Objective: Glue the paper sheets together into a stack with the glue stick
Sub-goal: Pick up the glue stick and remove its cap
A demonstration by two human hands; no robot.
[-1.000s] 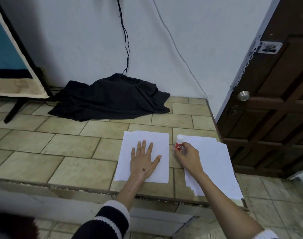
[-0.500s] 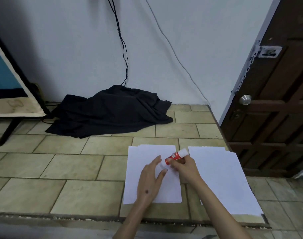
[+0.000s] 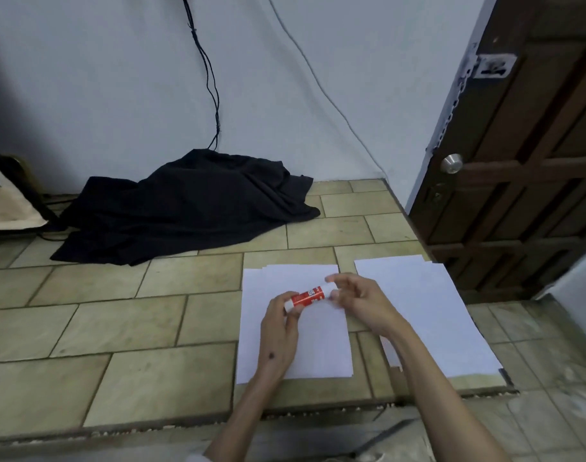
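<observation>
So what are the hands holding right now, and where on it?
The red-and-white glue stick: left hand fingers grip its white base end, right hand fingers pinch the white cap end.

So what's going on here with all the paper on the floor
A person kneels over two piles of white paper on a tiled floor. Both hands hold a red glue stick above the left pile: the left hand grips its base, the right hand its capped end. The right pile lies untouched.
</observation>
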